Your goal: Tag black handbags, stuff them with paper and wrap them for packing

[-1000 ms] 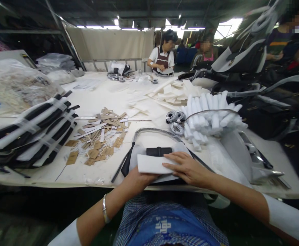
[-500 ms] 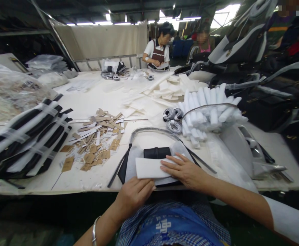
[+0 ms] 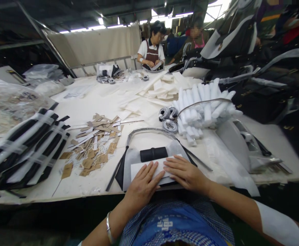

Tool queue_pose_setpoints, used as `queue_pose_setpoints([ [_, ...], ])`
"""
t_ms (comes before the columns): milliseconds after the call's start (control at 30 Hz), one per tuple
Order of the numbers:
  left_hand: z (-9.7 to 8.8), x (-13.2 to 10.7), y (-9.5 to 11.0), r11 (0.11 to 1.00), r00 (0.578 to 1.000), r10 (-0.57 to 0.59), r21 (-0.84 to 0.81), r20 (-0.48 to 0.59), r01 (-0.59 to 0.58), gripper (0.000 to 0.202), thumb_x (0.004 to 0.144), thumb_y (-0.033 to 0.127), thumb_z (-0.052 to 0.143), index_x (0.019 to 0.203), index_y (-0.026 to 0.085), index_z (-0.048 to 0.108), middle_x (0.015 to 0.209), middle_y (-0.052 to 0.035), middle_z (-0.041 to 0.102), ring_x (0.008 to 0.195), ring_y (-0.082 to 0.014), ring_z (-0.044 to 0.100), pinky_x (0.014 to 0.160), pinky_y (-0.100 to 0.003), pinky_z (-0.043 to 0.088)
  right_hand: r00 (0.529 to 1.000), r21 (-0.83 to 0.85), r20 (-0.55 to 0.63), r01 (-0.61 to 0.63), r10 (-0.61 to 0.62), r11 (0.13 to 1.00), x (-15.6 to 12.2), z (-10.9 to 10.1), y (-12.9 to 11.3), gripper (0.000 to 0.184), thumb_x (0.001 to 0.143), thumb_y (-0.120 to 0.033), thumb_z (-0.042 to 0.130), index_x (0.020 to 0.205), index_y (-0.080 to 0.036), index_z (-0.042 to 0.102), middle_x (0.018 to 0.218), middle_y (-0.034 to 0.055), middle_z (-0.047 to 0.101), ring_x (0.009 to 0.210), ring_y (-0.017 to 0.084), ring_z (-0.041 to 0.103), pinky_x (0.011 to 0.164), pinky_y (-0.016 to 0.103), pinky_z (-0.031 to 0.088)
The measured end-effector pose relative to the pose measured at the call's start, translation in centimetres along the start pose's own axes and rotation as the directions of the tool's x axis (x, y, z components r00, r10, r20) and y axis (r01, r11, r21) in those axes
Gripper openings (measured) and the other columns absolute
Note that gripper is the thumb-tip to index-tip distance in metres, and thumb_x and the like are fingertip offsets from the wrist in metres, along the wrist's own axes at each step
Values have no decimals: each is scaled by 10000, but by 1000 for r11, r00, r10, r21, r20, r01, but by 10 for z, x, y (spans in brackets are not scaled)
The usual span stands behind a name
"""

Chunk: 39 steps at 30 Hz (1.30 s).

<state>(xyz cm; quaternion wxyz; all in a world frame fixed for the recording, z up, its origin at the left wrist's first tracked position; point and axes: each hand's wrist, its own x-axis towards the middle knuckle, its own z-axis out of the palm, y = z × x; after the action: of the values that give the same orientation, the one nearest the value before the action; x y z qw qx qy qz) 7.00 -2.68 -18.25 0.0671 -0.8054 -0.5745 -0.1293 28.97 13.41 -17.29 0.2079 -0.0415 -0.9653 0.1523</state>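
Note:
A black bag [image 3: 153, 153] wrapped in thin white paper lies at the table's near edge, its grey handle [image 3: 149, 131] arching away from me. A folded white sheet [image 3: 139, 168] lies across the bag's front. My left hand [image 3: 143, 184] rests flat on that sheet with fingers stretched out. My right hand [image 3: 184, 172] lies flat beside it on the sheet's right part, fingers spread. Neither hand grips anything.
Brown and white hang tags [image 3: 94, 143] lie scattered to the left, beside a stack of black bags banded in white [image 3: 23, 150]. Rolled white paper tubes [image 3: 203, 106] and grey cord coils [image 3: 166, 118] sit to the right. Other people [image 3: 151, 51] work at the table's far end.
My left hand has come up from under the near edge and now lies flat on top of the white sheet. My right hand stayed pressed on it.

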Motion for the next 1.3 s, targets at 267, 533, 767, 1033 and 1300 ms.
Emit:
queue_pose_setpoints([
  [267, 0, 2, 4, 999, 1000, -24, 46, -20, 25, 537, 971, 230, 536, 1491, 263, 406, 1595, -130, 326, 1481, -291, 276, 1143, -503, 387, 979, 170, -51, -188, 199, 967, 30, -23, -8, 265, 994, -259, 496, 1157, -206, 698, 1163, 82, 733, 1115, 205, 662, 1040, 377, 488],
  [533, 3, -1, 8, 996, 998, -48, 73, -47, 51, 525, 973, 256, 539, 1482, 279, 416, 1605, -121, 303, 1479, -289, 278, 1149, -491, 377, 901, 261, 317, -383, 296, 886, 182, 33, 29, 291, 854, -340, 649, 1062, -148, 715, 984, 92, 753, 887, 225, 678, 808, 304, 517],
  [767, 5, -4, 6, 996, 995, -49, 72, -84, 55, 544, 977, 291, 530, 1500, 305, 383, 1630, -88, 240, 1484, -278, 263, 1153, -471, 384, 843, 320, 499, -394, 200, 861, 210, 64, 48, 480, 956, -512, 425, 689, -160, 611, 503, -54, 470, 473, 96, 389, 479, 227, 327],
  [1033, 3, -4, 5, 996, 996, -42, 78, -73, 48, 554, 980, 295, 520, 1512, 296, 364, 1636, -88, 217, 1487, -283, 252, 1158, -473, 381, 855, 296, 488, -354, 178, 887, 241, 81, 50, 364, 965, -478, 555, 946, -133, 667, 879, 25, 692, 769, 159, 661, 742, 338, 542],
  [1300, 3, -2, 6, 997, 996, -56, 41, -75, 59, 539, 968, 246, 539, 1490, 276, 406, 1612, -114, 284, 1481, -296, 267, 1140, -500, 395, 913, 246, 394, -215, 105, 945, 194, 7, 57, 318, 977, -378, 511, 1132, -215, 737, 1080, 40, 766, 1009, 189, 700, 907, 279, 504],
])
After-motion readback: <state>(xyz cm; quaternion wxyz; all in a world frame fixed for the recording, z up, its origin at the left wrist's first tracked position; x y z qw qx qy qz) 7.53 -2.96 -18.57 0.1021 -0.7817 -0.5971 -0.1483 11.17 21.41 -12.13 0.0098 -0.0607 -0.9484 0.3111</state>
